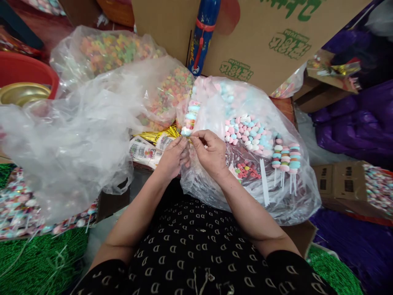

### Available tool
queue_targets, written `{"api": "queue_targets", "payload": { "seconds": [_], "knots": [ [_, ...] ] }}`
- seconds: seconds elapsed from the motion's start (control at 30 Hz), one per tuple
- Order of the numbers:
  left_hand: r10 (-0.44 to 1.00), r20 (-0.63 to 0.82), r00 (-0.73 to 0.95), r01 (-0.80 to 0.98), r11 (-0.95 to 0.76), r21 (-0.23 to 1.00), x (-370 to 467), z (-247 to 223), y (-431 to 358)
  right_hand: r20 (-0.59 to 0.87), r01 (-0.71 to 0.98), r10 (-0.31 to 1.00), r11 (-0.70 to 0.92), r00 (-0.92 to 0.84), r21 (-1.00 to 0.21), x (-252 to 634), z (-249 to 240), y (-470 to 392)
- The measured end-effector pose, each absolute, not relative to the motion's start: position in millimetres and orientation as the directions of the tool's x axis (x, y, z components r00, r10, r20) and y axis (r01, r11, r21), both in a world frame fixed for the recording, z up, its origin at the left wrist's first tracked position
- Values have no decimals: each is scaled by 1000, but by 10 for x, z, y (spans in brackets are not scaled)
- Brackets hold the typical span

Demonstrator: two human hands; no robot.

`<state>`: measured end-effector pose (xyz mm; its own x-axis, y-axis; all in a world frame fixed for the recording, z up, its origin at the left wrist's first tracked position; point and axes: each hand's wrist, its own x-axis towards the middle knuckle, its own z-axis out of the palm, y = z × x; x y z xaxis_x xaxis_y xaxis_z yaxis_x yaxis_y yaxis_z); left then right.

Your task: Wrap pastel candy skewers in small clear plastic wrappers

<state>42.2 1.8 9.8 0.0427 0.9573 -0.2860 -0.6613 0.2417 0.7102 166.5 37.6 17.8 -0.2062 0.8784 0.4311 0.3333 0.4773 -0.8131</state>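
My left hand (172, 157) and my right hand (210, 151) meet in front of me, both pinching the bottom of a candy skewer (190, 116) wrapped in clear film. The skewer stands upright with pink, white and blue candies stacked on it. A gold twist tie (159, 135) bundle lies just left of my hands. To the right, a clear bag (276, 196) holds loose pastel candies (248, 133) and three finished skewers (285, 162) with white sticks.
Clear bags of orange and green ring candies (113, 51) lie at the back left beside a large crumpled plastic sheet (70, 139). A cardboard box (260, 37) and a blue tube (202, 35) stand behind. A red basin (24, 71) sits at far left. Green tinsel (39, 262) lies low left.
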Motion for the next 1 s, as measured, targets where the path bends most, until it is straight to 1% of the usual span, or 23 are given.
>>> {"api": "queue_targets", "payload": {
  "seconds": [0.07,0.13,0.17,0.23,0.3,0.37,0.43,0.5,0.57,0.63,0.7,0.77,0.87,0.93,1.0],
  "knots": [
    [947,-304,109,-706,289,647,404,117,24,336,327,920,387,-204,-862,1659,172,384],
    [934,-330,138,-733,320,600,394,133,36,262,320,942,320,-210,-892,1652,154,381],
    [928,-346,141,-739,331,587,392,138,43,253,326,943,314,-218,-891,1652,140,375],
    [921,-367,129,-746,335,576,393,143,54,305,366,923,375,-236,-852,1664,109,359],
    [922,-369,115,-747,325,580,394,141,58,424,426,862,507,-280,-749,1689,73,347],
    [929,-353,114,-741,316,592,393,134,55,530,485,770,637,-356,-599,1716,36,351],
    [933,-336,128,-731,318,604,390,123,50,604,531,680,721,-416,-446,1736,3,376],
    [933,-333,135,-719,324,616,386,111,47,684,563,586,769,-434,-302,1745,-17,415],
    [928,-347,133,-706,335,624,385,101,46,743,579,500,793,-445,-187,1751,-23,453],
    [923,-362,128,-696,344,631,388,96,49,754,588,449,802,-479,-104,1759,-17,478],
    [921,-368,124,-683,348,642,396,93,53,741,596,428,801,-518,-46,1774,-7,488],
    [923,-368,116,-661,348,665,406,91,54,725,601,418,799,-547,-8,1796,3,493],
    [930,-350,113,-622,341,705,410,94,53,692,600,433,800,-578,0,1826,21,508],
    [937,-323,137,-602,337,724,397,105,52,669,600,464,799,-580,-33,1833,31,527],
    [939,-300,171,-579,342,740,374,124,52,650,592,502,800,-570,-100,1829,40,543]
  ]
}}
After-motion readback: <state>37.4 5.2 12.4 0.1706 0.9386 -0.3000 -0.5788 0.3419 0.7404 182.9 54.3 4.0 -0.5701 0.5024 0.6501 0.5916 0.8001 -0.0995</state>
